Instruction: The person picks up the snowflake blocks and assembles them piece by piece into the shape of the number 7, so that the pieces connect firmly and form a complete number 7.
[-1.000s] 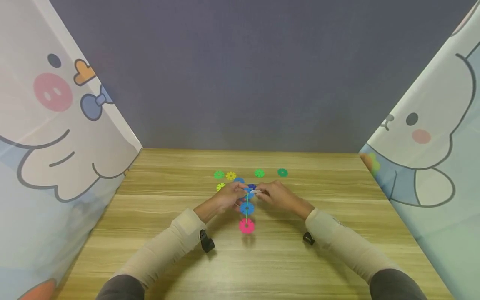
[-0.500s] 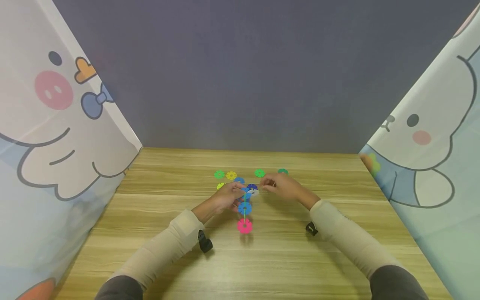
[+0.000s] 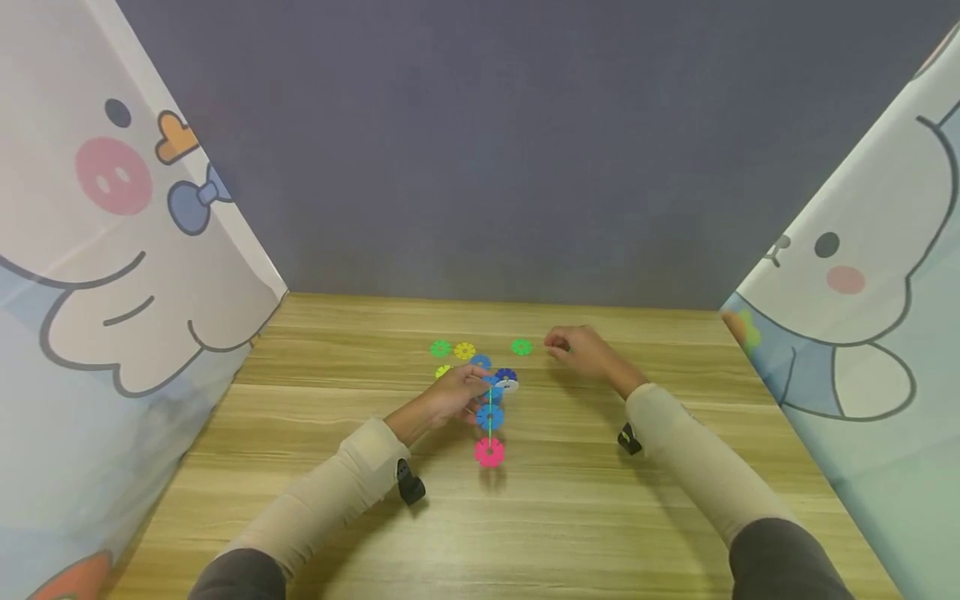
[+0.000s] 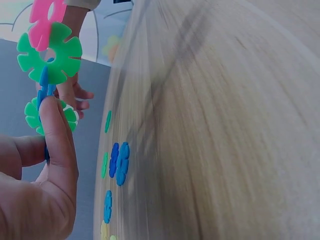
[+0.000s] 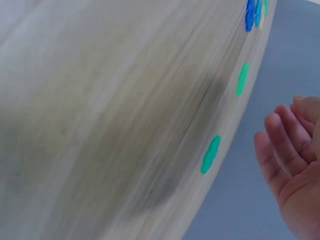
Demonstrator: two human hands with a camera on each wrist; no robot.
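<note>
Near the middle of the table my left hand [image 3: 453, 396] pinches a built piece of interlocked plastic snowflake discs, held above the wood. Its pink disc [image 3: 490, 452] and blue disc [image 3: 491, 417] point towards me, and a white disc [image 3: 507, 386] sticks out to the right. The left wrist view also shows a green disc [image 4: 57, 52] slotted into the piece, with another green disc [image 4: 34, 117] by the fingertips. My right hand [image 3: 588, 352] hovers with loosely bent fingers and nothing in them. Below it lies a teal green disc [image 5: 211, 154], which the hand hides in the head view.
Loose discs lie at the back of the wooden table [image 3: 555, 517]: a bright green one [image 3: 521, 347], another green one [image 3: 440, 348], a yellow one [image 3: 465, 351] and several others. A grey panel [image 3: 495, 150] stands behind, with printed cloth walls [image 3: 847, 317] at the sides.
My right hand has let go of the white disc, which stays on the piece. It has moved right and back, over the teal green disc. The left hand has hardly moved.
</note>
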